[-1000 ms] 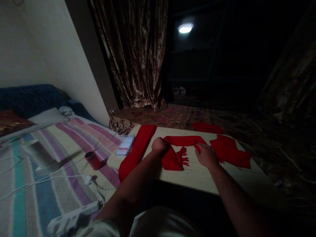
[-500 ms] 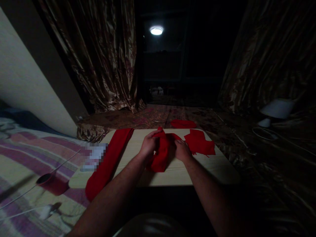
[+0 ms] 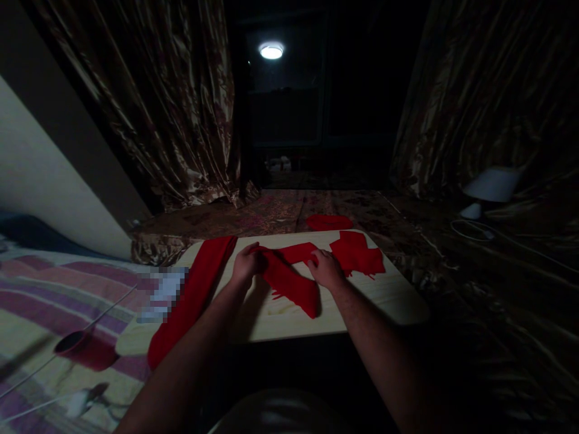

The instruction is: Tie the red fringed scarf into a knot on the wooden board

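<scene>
A red fabric piece with a short fringe (image 3: 294, 286) lies bent across the light wooden table (image 3: 289, 325). My left hand (image 3: 246, 264) is closed on its left end. My right hand (image 3: 324, 268) rests at the other end of the fabric, fingers bent near its edge; whether they grip it is unclear. Right of that hand lies another red fabric piece (image 3: 357, 252) with loose threads along its lower edge. A long folded red cloth (image 3: 194, 295) runs along the table's left side, partly behind my left forearm.
Beyond the table's far edge lies a red cloth bundle (image 3: 329, 222). A pixelated patch (image 3: 163, 295) covers something at the left edge. A red cup-like container (image 3: 85, 351) sits on the striped bedding. A white lamp (image 3: 493, 184) stands at the right.
The fringed fabric, earlier bunched upright between my hands, now lies more spread out. My left hand has moved left, away from my right hand. The whole view has shifted slightly.
</scene>
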